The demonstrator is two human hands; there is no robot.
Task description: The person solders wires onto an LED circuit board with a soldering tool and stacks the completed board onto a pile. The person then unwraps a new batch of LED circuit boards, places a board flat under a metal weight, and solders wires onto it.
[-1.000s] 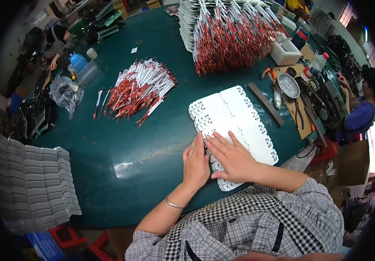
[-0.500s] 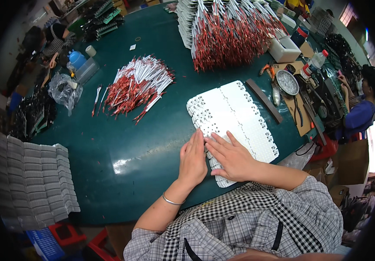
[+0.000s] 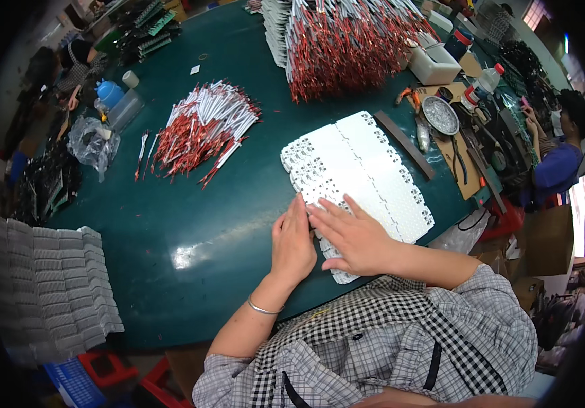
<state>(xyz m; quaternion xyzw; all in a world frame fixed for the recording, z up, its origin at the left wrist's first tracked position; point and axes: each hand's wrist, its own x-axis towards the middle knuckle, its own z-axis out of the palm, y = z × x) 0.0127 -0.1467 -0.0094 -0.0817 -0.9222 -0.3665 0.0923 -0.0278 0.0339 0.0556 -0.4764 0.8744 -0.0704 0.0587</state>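
Light over the middle is bright and fairly even; a hard white glare burns on the table [image 3: 170, 299], a paler streak trailing from it toward the left hand [image 3: 294, 248]; the panels [image 3: 367, 163] shine nearly washed out; strong light shows at the upper-right window [image 3: 534, 15] and the right-hand doorway [image 3: 583, 217], the latter overexposed; the far left background is dim, its detail sunk in shadow; black vignetting swallows the corners; the table's edges bow, and the stack [image 3: 48, 285] looks warped and soft near the rim.
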